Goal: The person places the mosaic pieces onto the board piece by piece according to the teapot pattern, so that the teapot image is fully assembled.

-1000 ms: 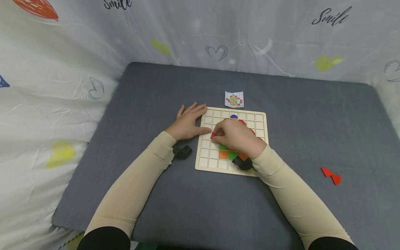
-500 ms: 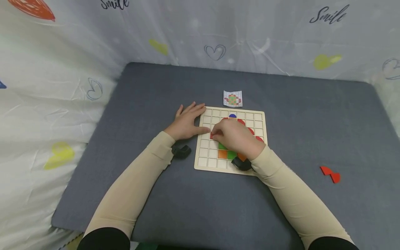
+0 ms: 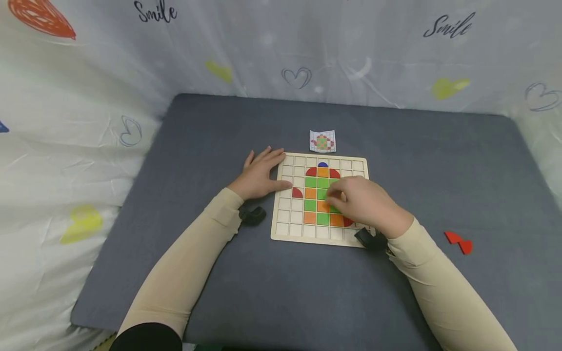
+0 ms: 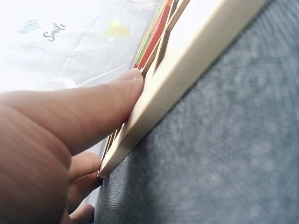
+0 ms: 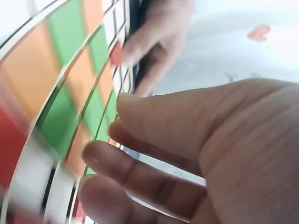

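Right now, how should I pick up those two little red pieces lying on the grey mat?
Probably pinch the two small red flat pieces by their thin outer edges from above with the right hand, one at a time. They lie flat on the grey mat, touching, with open space around.

From my station I see a pale wooden grid board (image 3: 285, 229) carrying green (image 3: 311, 182), orange (image 3: 323, 172) and red tiles (image 3: 311, 171), with a small blue half-round (image 3: 322, 165) at the top and one red quarter-round (image 3: 297, 193) off to the left. A small pattern card (image 3: 322, 141) above it repeats the same colours in a tiny grid. The mat (image 3: 219, 126) beneath is slate grey. Two red pieces (image 3: 457, 242) lie on it. The backdrop sheet (image 3: 66, 122) is white, printed with outlined hearts, yellow and orange-red hearts, and the word "Smile" in dark script. Both sleeves (image 3: 184, 273) are beige, with black cloth at the upper arm.
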